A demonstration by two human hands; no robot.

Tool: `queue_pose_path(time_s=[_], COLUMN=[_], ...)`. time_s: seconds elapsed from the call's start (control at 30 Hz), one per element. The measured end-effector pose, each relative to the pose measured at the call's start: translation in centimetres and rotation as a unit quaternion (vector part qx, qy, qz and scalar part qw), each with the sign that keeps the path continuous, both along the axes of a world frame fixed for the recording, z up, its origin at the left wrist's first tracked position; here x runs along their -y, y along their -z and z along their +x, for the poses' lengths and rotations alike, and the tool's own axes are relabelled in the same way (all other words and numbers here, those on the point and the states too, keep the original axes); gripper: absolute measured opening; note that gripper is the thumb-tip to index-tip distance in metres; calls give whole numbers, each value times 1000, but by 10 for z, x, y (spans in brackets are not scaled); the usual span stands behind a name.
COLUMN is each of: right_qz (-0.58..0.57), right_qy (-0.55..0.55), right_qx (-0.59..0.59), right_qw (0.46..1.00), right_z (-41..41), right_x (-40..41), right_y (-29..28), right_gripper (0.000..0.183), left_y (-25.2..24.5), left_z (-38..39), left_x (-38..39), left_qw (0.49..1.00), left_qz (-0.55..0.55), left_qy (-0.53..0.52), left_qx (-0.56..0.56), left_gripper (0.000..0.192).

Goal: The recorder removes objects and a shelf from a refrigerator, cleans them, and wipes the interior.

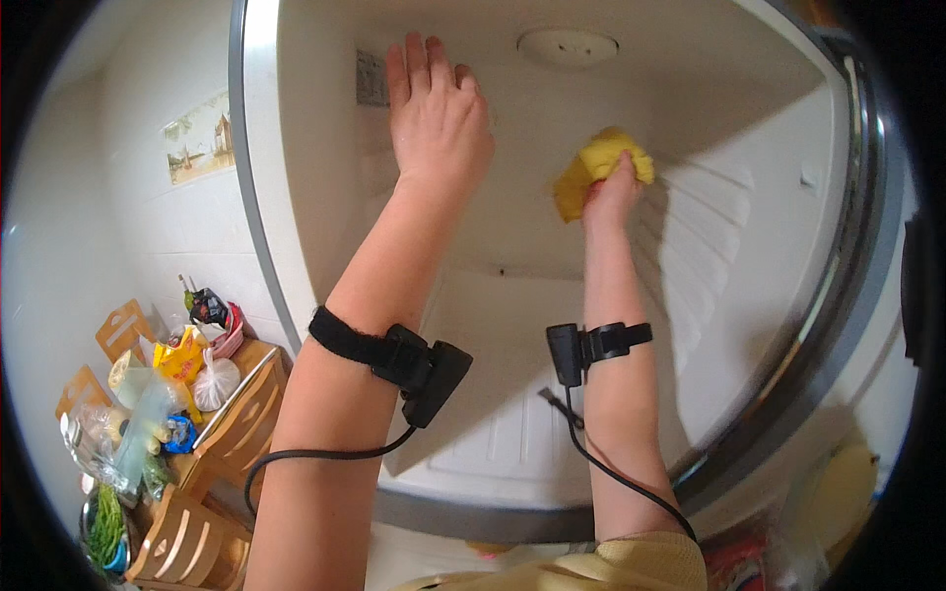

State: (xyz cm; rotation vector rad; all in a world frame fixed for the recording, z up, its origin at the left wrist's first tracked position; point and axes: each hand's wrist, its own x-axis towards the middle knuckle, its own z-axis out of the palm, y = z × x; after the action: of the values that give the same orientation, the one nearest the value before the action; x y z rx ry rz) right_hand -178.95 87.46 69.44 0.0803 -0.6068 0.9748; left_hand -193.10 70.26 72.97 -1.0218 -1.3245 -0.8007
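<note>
A white refrigerator compartment (510,377) fills the middle of the view, with its inside exposed. My right hand (612,201) grips a crumpled yellow cloth (607,156) near the back wall, close to the ribbed right wall (713,199). Whether the cloth touches the wall is hard to tell. Higher up on the left, my left hand (442,122) holds nothing, its fingers extended and slightly apart. It partly covers a grey printed label (371,77) on the liner. Above and between both hands is a round white fixture (567,47).
Black straps with small devices (440,380) and cables sit on both forearms. At lower left, a wooden table (255,362) bears several plastic bags (216,380) and green vegetables (106,524), with wooden chairs (188,543) around it. The refrigerator's grey rim (488,516) curves along the front.
</note>
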Motion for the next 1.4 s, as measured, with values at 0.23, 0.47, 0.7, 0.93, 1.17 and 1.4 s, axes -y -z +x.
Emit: queue_pose_path(time_s=[0.23,0.47,0.7,0.93,1.17,1.4], right_qz=[-212,-248,152,134,114,254], right_qy=[441,591,698,539,709,549], right_qx=[403,597,612,678,607,740], right_qw=[774,482,341,482,340,294], right_z=[30,-50,-139,-70,-111,-81], right_x=[-74,-131,-99,-107,-99,-101], right_y=[-27,-43,-10,29,-28,54], right_gripper=[55,75,53,46,39,35], left_y=[34,106,114,120,107,107], left_z=[-1,-21,-28,-39,-33,-54], left_x=[-53,-91,-104,-110,-121,-124], left_qw=[984,970,969,982,985,982], left_qz=[-62,-135,-159,-109,-104,-80], left_qy=[5,50,38,1,-75,-160], left_qx=[169,196,186,157,117,57], left_gripper=[52,50,50,51,42,40])
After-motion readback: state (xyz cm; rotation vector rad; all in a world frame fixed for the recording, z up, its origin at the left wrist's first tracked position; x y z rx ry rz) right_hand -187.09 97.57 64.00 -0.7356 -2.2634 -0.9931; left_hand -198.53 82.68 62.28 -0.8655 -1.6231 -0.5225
